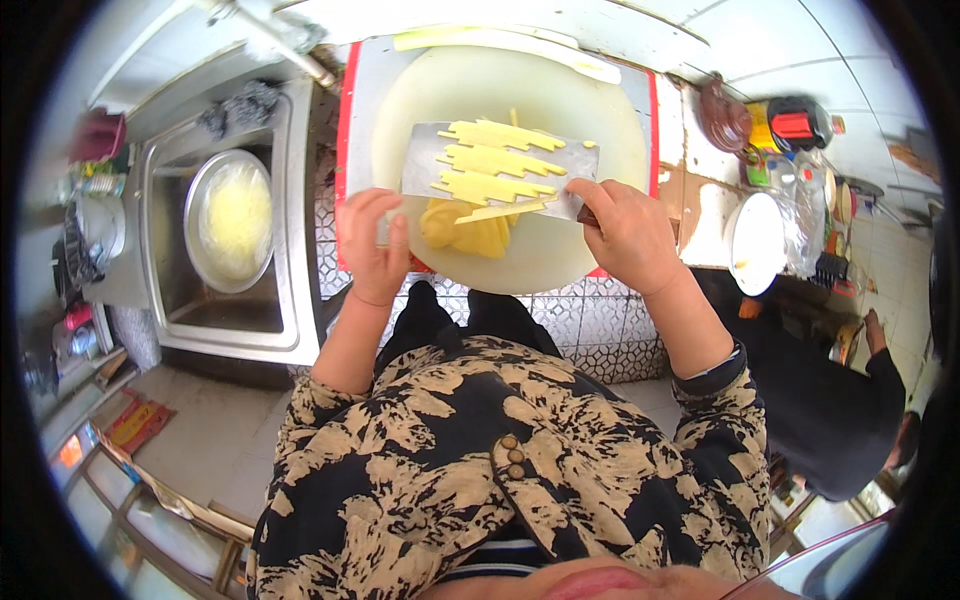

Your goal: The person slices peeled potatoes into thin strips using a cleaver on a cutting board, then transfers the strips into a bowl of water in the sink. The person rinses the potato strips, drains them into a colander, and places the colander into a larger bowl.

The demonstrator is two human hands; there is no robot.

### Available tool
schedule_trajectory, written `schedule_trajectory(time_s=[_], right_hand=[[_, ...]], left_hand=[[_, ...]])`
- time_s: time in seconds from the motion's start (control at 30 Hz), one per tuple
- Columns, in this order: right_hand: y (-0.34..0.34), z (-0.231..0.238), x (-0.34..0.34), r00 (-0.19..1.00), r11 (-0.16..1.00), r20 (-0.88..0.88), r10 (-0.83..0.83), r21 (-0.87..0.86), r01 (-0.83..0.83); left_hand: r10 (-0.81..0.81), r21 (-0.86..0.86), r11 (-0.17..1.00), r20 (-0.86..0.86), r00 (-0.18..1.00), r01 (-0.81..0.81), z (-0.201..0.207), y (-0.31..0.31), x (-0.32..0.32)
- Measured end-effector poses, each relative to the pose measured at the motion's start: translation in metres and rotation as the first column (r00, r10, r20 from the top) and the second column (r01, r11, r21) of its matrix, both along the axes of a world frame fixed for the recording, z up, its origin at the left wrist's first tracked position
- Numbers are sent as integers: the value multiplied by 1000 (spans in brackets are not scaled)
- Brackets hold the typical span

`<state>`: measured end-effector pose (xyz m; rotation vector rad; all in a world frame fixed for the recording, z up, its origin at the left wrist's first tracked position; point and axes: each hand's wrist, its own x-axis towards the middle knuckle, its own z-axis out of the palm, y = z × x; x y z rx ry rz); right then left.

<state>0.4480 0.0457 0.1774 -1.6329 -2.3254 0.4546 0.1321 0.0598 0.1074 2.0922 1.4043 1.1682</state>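
My right hand [630,235] grips the handle end of a wide cleaver [420,160], whose blade lies flat over the round cutting board [600,245]. Rows of pale yellow potato strips [500,160] rest on the blade. Beside the blade's left end is my left hand [373,245], thumb and fingers apart and holding nothing. Partly under the blade, sliced potato [468,232] is heaped on the board. Long pale green stalks [510,40] lie along the board's far edge.
At the left, a metal basin [197,245] of pale yellow shreds stands in a steel sink [300,300]. A white bowl [757,245], a brown lidded pot [722,115] and bottles sit on the right. A person in dark clothes [810,390] is at the lower right.
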Motion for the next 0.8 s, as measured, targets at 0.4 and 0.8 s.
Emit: schedule_trajectory(time_s=[0.4,0.8], right_hand=[[81,20,-177,918,922,-101,384,83,-377],[140,-9,-416,736,732,-43,675,163,-662]], left_hand=[[39,-53,997,-220,975,-51,95,53,-82],[203,-149,959,-227,953,-240,13,76,-312]])
